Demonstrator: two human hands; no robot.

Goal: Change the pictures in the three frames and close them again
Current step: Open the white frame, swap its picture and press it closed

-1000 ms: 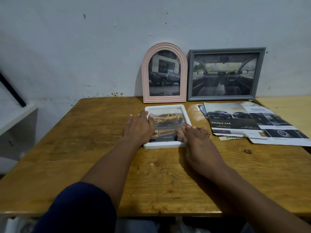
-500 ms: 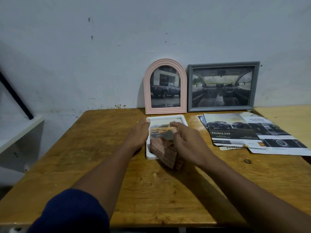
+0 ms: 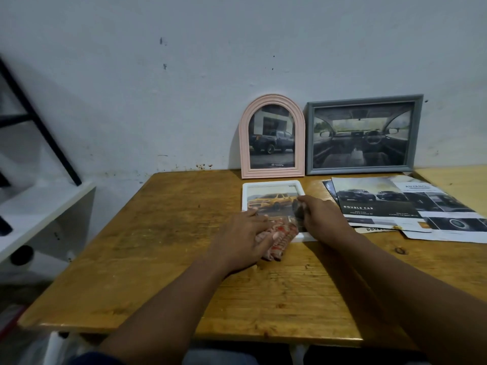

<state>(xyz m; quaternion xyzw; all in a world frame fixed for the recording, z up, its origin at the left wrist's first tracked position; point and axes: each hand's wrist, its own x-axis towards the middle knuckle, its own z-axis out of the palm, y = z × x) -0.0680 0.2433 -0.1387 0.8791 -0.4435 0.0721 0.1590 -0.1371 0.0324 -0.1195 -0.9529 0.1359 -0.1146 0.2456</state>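
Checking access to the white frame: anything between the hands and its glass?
Yes. A red patterned cloth lies over the near end of the white frame, under the left hand. The right hand rests on the frame's right side, gripping something dark.

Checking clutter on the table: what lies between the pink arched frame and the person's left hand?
In the head view, the flat white frame with a yellow car picture and a red checked cloth.

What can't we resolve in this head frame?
- Lower part of the white frame: covered by both hands and the checked cloth.
- Right hand grip: fingertips blurred; what it pinches is unclear.
- Left hand: rests on the cloth; grasp unclear.
- Brochures: small print unreadable, right edge cut off.
- Frame backs: unseen.
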